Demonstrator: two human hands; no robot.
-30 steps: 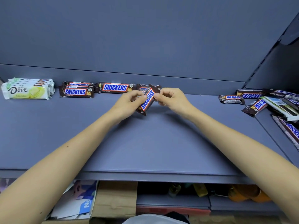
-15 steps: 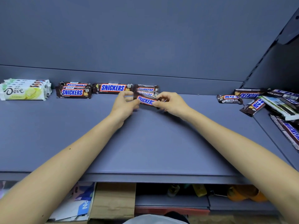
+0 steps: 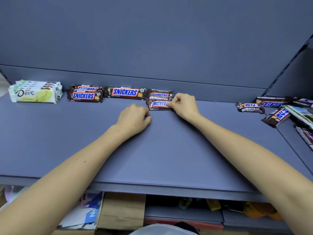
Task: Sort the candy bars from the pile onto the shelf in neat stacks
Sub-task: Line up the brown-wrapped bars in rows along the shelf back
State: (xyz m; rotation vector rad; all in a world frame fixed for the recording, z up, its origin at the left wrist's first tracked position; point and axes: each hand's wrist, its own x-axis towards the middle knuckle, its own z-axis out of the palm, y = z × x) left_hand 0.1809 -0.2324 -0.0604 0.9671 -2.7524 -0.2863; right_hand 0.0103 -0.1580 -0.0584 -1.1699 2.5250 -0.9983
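A small Snickers bar [image 3: 158,104] lies at the front of a short stack of small Snickers [image 3: 160,94] at the back of the grey shelf [image 3: 169,150]. My right hand [image 3: 183,105] pinches the bar's right end. My left hand [image 3: 134,117] sits on the shelf just left of the bar, fingers curled, holding nothing. Further left stand a long Snickers bar [image 3: 125,92], a Snickers stack [image 3: 84,94] and a stack of white Dove bars [image 3: 34,94]. The loose pile of candy bars [image 3: 277,109] lies at the right.
The shelf's back wall [image 3: 152,48] rises right behind the stacks. A side shelf [image 3: 301,141] at the right carries more bars. Below the front edge sit a cardboard box [image 3: 122,212] and papers [image 3: 84,214].
The tilted Snickers bar held by both hands was turned level and set down in front of the small stack. My left hand let go and drew back a little.
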